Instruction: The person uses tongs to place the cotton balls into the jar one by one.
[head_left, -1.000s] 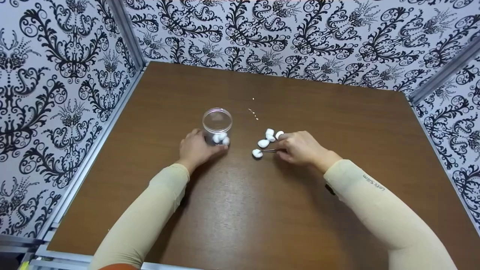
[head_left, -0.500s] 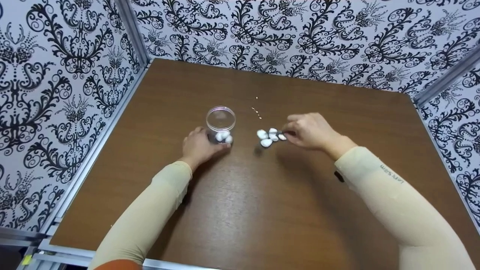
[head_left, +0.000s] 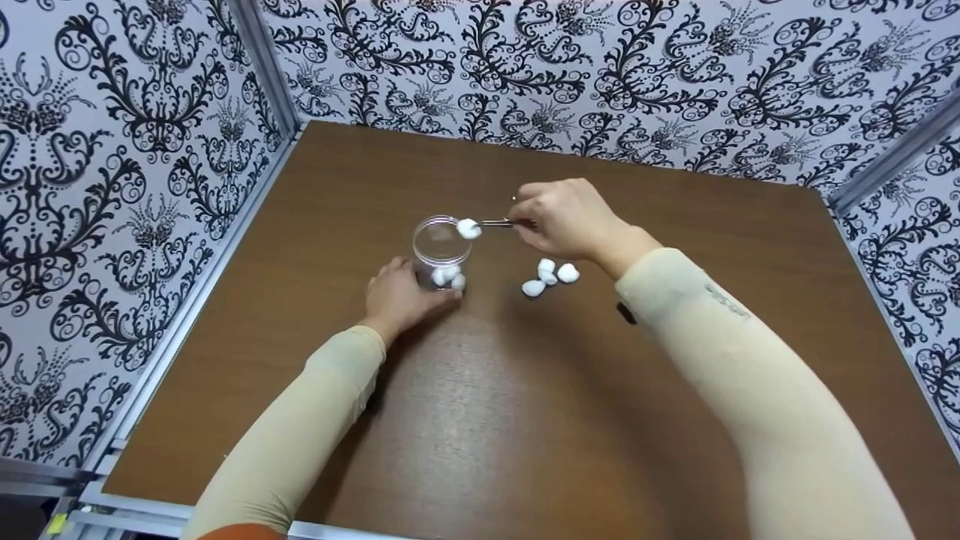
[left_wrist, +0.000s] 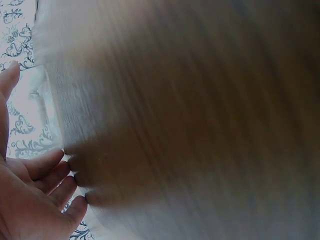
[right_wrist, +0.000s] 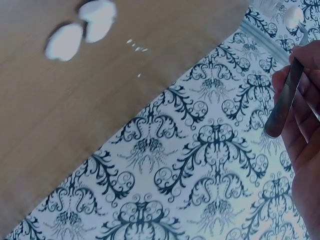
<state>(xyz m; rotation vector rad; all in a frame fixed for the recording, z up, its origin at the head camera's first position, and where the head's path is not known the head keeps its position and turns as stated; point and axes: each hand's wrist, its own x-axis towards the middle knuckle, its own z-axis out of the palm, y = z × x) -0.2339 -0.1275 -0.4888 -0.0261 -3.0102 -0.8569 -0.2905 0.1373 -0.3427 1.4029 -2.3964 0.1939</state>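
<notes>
My left hand [head_left: 401, 298] holds a clear jar [head_left: 442, 262] low on its side, thumb at the near side. The jar stands upright on the table with several cotton balls [head_left: 448, 276] at its bottom. My right hand [head_left: 566, 221] pinches metal tweezers [head_left: 495, 223]. At their tips a white cotton ball [head_left: 469, 229] overlaps the right part of the jar's round mouth. In the right wrist view the tweezers' broad end [right_wrist: 280, 112] sticks out behind my fingers. Curled fingers [left_wrist: 55, 175] show against the jar in the left wrist view.
Several more cotton balls [head_left: 547, 271] lie on the brown table [head_left: 450, 420], right of the jar. Small white flecks [right_wrist: 136, 46] lie behind them. Patterned walls [head_left: 562, 82] close in the table at the back and sides.
The right hand has lifted a cotton ball with the tweezers from beside the others and carried it up and left to the jar's mouth. The left hand and jar have stayed in place.
</notes>
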